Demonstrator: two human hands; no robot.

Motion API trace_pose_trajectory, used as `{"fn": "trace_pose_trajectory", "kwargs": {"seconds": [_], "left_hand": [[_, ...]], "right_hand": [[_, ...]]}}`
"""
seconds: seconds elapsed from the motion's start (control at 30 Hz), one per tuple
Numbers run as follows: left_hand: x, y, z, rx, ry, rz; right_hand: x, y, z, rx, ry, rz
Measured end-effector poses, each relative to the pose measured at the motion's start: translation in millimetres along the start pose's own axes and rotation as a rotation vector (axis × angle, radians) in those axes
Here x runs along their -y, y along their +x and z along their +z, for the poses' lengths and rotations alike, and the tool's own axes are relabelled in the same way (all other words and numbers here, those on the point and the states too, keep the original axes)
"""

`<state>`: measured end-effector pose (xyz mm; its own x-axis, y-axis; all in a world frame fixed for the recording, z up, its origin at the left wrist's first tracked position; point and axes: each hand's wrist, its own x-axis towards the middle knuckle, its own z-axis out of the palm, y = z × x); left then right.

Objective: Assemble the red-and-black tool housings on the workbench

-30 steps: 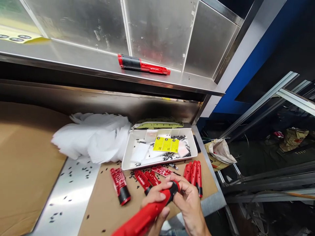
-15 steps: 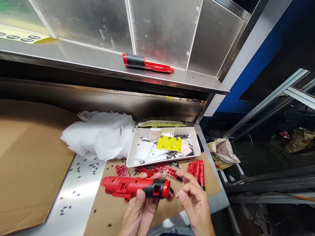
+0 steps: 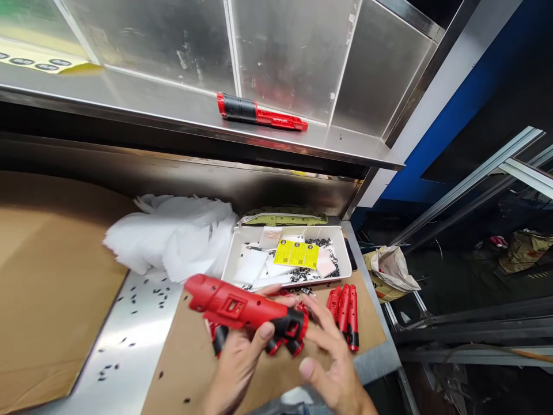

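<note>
A steel bench (image 3: 129,346) under a metal shelf (image 3: 181,118) is carrying the work. Nearest, the left hand (image 3: 235,369) is gripping a red plastic tool housing with a black collar (image 3: 242,308), fingers wrapped round it; the right hand (image 3: 332,369) is hovering at its three o'clock, fingers spread and holding nothing. Unassembled red shell halves (image 3: 344,308) are lying beyond, so assembly appears ongoing. A white parts tray (image 3: 341,245) is sitting at twelve o'clock; its small black pieces are hard to identify.

Two hands (image 3: 242,357), one white tray (image 3: 235,262), three yellow labels (image 3: 296,254).
</note>
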<state>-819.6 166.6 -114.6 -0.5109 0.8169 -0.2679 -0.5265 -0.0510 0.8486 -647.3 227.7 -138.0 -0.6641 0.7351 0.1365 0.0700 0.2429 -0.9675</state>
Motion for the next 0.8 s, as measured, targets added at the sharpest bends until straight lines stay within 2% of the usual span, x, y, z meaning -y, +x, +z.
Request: {"fn": "trace_pose_trajectory", "kwargs": {"seconds": [0.07, 0.13, 0.2, 0.23, 0.27, 0.33, 0.4, 0.47, 0.53, 0.63, 0.73, 0.8], "left_hand": [[-27, 10, 3.9, 0.016, 0.223, 0.154], [-48, 20, 7.2, 0.021, 0.406, 0.331], [-60, 27, 9.1, -0.016, 0.495, 0.463], [-61, 30, 9.2, -0.061, 0.502, 0.482], [-60, 31, 8.6, -0.119, 0.483, 0.463], [-53, 30, 4.7, -0.213, 0.395, 0.338], [-42, 25, -2.7, -0.250, 0.277, 0.176], [-33, 18, -12.7, -0.245, 0.155, 0.030], [-26, 10, -23.2, -0.211, 0.004, -0.115], [-19, 0, -34.5, -0.100, -0.244, -0.336], [-13, -8, -34.6, -0.047, -0.406, -0.419], [-9, -12, -29.0, -0.033, -0.457, -0.394]], "right_hand": [[-15, 9, -17, -0.106, -0.002, 0.045], [-37, 21, -29, -0.196, -0.114, 0.114], [-63, 36, -33, -0.210, -0.312, 0.187], [-74, 44, -31, -0.179, -0.422, 0.224], [-85, 51, -27, -0.134, -0.536, 0.259], [-100, 64, -15, -0.037, -0.784, 0.329], [-110, 75, -2, 0.028, -0.979, 0.384], [-116, 82, 8, 0.044, -1.065, 0.417], [-121, 88, 12, 0.053, -1.072, 0.429], [-122, 87, 7, 0.094, -1.078, 0.402], [-105, 75, -9, 0.093, -1.026, 0.258], [-82, 61, -23, 0.006, -0.856, 0.123]]}}
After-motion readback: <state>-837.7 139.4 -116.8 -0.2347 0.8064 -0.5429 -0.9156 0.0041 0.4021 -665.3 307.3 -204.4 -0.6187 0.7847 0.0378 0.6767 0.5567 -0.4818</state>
